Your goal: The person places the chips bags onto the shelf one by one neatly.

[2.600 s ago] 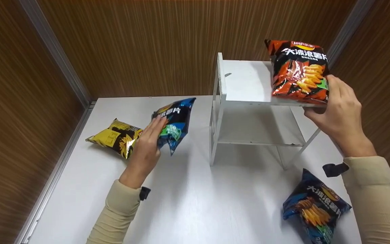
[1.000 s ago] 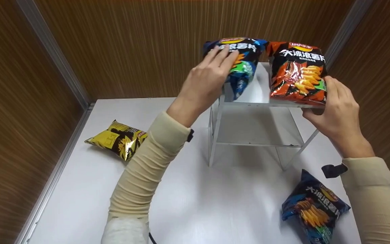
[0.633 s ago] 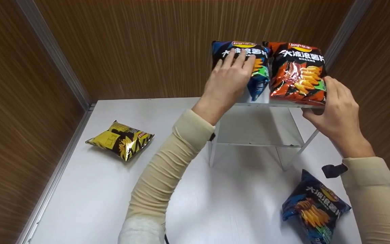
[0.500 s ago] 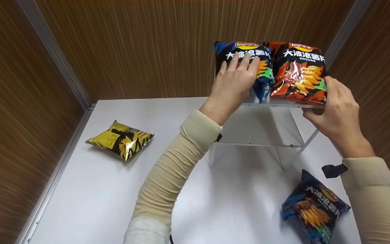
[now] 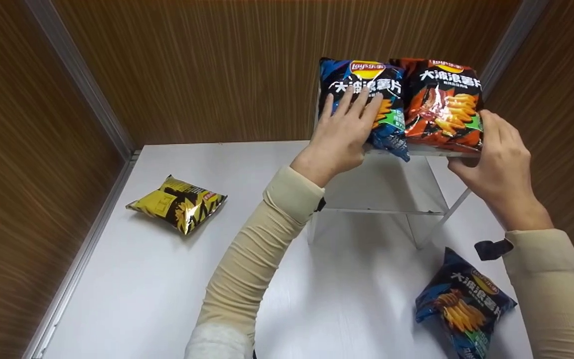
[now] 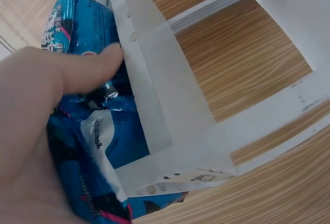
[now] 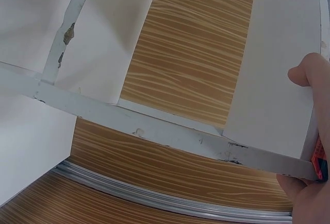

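My left hand (image 5: pixel 344 134) holds a blue and black bag of potato chips (image 5: pixel 391 117) on the top board of a white rack (image 5: pixel 381 192). Its fingers spread over the bag's front; in the left wrist view the thumb lies across the blue side, beside the rack's edge. Right against it, on the same board, stands an orange and black chip bag (image 5: pixel 441 109). My right hand (image 5: pixel 503 154) grips the board's right end, fingers along the orange bag's side and thumb (image 7: pixel 304 74) on the underside. The right fingertips are partly hidden.
A yellow and black chip bag (image 5: pixel 177 204) lies on the white tabletop (image 5: pixel 117 279) at left. Another blue chip bag (image 5: pixel 466 304) rests at the lower right, near my right sleeve. Wood-grain walls (image 5: pixel 207 70) enclose the back and both sides.
The left hand has carried the blue bag from beside the yellow one up onto the rack, then slid it right against the orange bag. My right hand has stayed in place.
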The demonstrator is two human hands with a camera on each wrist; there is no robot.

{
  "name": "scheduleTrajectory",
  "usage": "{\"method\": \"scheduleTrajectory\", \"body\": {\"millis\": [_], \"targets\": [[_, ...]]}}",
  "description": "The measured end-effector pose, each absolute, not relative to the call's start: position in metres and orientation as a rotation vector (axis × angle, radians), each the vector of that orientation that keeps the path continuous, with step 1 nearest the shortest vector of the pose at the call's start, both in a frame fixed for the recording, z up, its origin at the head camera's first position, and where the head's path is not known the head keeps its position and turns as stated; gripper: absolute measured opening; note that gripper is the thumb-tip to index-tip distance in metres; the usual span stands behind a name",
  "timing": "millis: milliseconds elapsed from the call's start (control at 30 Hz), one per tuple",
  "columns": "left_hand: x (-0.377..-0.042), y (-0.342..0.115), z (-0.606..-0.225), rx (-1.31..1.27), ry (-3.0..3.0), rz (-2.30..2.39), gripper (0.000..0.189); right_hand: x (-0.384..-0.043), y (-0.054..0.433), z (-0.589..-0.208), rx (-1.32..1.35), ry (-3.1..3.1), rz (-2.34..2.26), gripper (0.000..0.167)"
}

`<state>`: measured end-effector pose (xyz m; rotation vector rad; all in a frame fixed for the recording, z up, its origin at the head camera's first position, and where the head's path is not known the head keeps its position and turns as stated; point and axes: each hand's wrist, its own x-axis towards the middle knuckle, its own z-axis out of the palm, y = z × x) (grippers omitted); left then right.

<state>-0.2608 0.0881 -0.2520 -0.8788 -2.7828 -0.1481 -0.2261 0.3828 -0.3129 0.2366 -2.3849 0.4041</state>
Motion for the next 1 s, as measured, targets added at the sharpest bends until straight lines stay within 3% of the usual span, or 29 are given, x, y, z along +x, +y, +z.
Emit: {"method": "scheduleTrajectory", "body": {"millis": [200,600,1000], "targets": [[-0.263,0.09,-0.257,-0.882,-2.758,-0.059,0.102,-0.226,0.385,-0.313,0.226,-2.38,0.416,0.09],[-0.264,0.08,-0.271,-0.9,-2.528,-0.21,0.103,-0.226,0.381,-0.313,0.237,-2.369,0.41,0.089],[-0.262,0.05,-0.277,-0.97,-2.314,-0.449,0.083,-0.225,0.379,-0.313,0.219,-2.375,0.422,0.088]]}}
